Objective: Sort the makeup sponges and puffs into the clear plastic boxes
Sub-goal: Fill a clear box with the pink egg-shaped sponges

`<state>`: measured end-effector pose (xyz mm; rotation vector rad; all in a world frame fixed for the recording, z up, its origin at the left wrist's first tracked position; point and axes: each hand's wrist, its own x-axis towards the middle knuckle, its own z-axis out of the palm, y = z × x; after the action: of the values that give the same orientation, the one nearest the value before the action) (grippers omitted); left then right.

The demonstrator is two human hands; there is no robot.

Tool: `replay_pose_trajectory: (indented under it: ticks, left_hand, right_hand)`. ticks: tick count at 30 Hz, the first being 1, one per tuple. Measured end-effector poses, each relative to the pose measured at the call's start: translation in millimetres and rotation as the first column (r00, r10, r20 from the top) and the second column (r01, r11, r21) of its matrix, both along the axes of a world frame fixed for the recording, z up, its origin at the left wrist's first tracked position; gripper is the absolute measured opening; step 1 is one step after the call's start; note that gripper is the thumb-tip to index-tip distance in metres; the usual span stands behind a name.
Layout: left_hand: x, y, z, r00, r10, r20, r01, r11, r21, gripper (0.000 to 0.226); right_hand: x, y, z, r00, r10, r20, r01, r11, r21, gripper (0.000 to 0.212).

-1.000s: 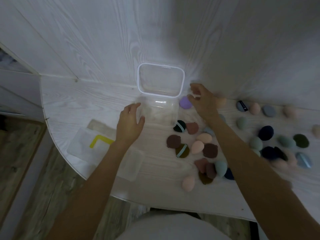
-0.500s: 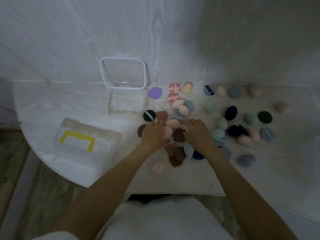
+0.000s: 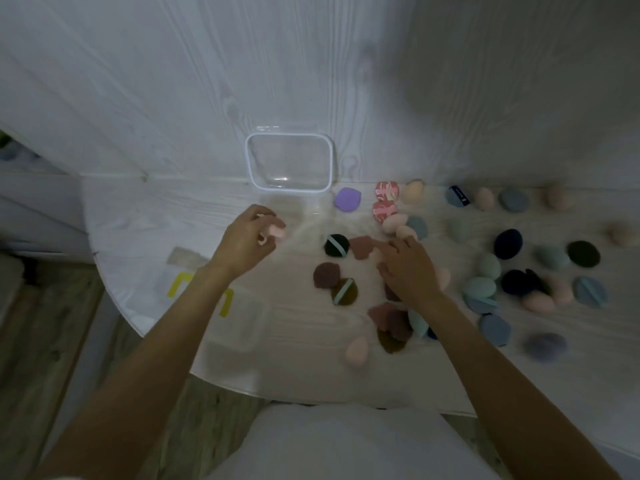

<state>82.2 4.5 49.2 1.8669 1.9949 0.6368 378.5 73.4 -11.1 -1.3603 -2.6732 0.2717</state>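
Just at 7 o'clock of the clear plastic box [image 3: 290, 209], the left hand [image 3: 242, 244] holds a pale pink sponge [image 3: 277, 232], its fingers [image 3: 264, 213] curled round it. That box stands open against the wall, its white-rimmed lid [image 3: 289, 162] leaning upright behind it. At 3 o'clock, the right hand [image 3: 408, 271] reaches into the scattered sponges and puffs [image 3: 485, 268] on the tabletop [image 3: 138, 216], fingers loosely spread, touching a mauve puff [image 3: 360, 247]. Whether they grip anything I cannot tell.
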Motion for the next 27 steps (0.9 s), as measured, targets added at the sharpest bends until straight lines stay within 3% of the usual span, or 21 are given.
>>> replay_pose_trajectory:
  ticks: [3, 5, 8, 11, 17, 21, 24, 27]
  left_hand:
    - [-31, 19, -10, 0.984, -0.123, -0.128, 0.095, 0.974, -0.204, 0.028]
    - [-38, 29, -17, 0.955, -0.219, -0.202, 0.16, 0.949, -0.274, 0.029]
    - [-43, 37, -26, 0.896, -0.328, -0.299, 0.227, 0.917, -0.327, 0.032]
    - [-47, 40, -33, 0.844, -0.381, -0.379, 0.25, 0.903, -0.351, 0.034]
    - [-59, 27, -36, 0.842, -0.395, -0.367, 0.285, 0.904, -0.32, 0.039]
    - [-64, 18, -36, 0.778, -0.434, -0.455, 0.253, 0.879, -0.405, 0.047]
    - [-64, 17, -44, 0.829, -0.383, -0.408, 0.304, 0.92, -0.246, 0.043]
    - [-65, 17, -50, 0.833, -0.352, -0.427, 0.29, 0.935, -0.204, 0.045]
  right_hand:
    - [-12, -9, 12, 0.963, -0.163, -0.217, 0.137, 0.982, -0.13, 0.042]
    - [-24, -15, 26, 0.863, -0.326, -0.387, 0.241, 0.937, -0.252, 0.041]
    - [-52, -14, 41, 0.755, -0.475, -0.451, 0.296, 0.862, -0.411, 0.035]
    - [-82, -12, 42, 0.68, -0.511, -0.525, 0.286, 0.845, -0.452, 0.022]
    - [-129, -11, 34, 0.793, -0.347, -0.5, 0.209, 0.927, -0.312, 0.024]
    - [-156, -3, 29, 0.906, -0.222, -0.361, 0.132, 0.958, -0.256, 0.023]
    - [-175, 6, 26, 0.963, -0.188, -0.193, 0.134, 0.956, -0.262, 0.025]
    - [-188, 12, 26, 0.971, -0.194, -0.137, 0.147, 0.944, -0.296, 0.025]
